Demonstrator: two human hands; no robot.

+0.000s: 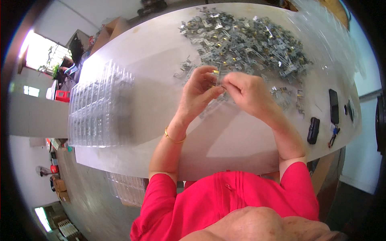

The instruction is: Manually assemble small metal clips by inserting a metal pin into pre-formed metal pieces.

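Note:
My left hand [198, 91] has its thumb and fingers closed around a small metal bracket [217, 75] with a yellowish patch, held upright over the table. My right hand [251, 94] meets it from the right, its thumb and forefinger pinched at the bracket's lower end. Whatever lies between those right fingertips is too small and covered to name. Just beyond both hands spreads a large heap of grey metal brackets [245, 44], some with yellow patches. A few loose brackets [281, 90] lie right of my right hand.
Clear plastic compartment trays [100, 106], filled with metal parts, are stacked at the table's left. Clear plastic sheeting [331, 48] covers the far right. A phone [333, 106], a black case [313, 131] and keys [333, 136] lie at right. More trays [126, 188] stand below the near edge.

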